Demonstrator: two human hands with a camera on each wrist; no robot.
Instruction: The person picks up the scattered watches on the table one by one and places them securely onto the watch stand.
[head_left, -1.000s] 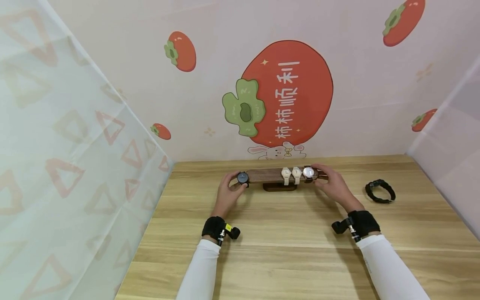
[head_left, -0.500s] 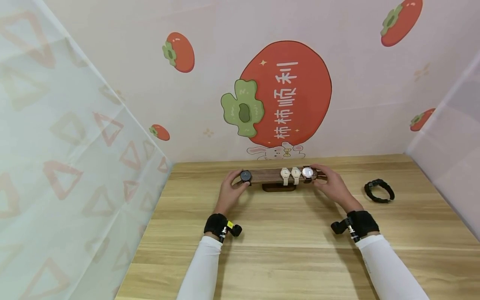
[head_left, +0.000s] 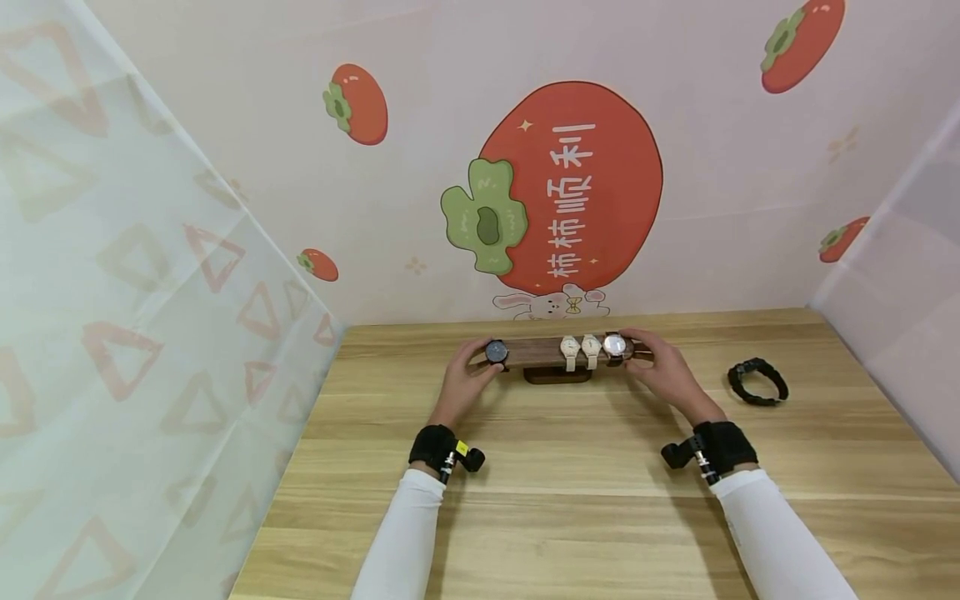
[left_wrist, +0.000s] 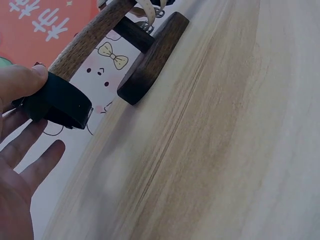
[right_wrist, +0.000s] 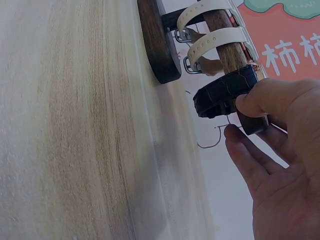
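Observation:
A dark wooden watch stand (head_left: 531,352) stands at the back of the table, its bar raised on a base (head_left: 557,377). My left hand (head_left: 459,385) pinches a dark-faced watch around the bar's left end; its black strap (left_wrist: 67,102) shows below the thumb in the left wrist view. On the right half sit two cream watches (head_left: 571,348) side by side, then a white-faced watch (head_left: 615,345) with a dark strap (right_wrist: 225,91). With thumb on one side and fingers on the other, my right hand (head_left: 670,377) holds the bar's right end beside that strap.
Another black watch (head_left: 747,367) lies looped on the wooden table (head_left: 570,492) to the right. Behind the stand rises a backdrop (head_left: 420,217) printed with persimmons, and a patterned side sheet (head_left: 172,333) borders the table at left.
My left hand has moved slightly right, sliding the dark-faced watch further along the bar from its left end. The right hand has kept its hold on the other end.

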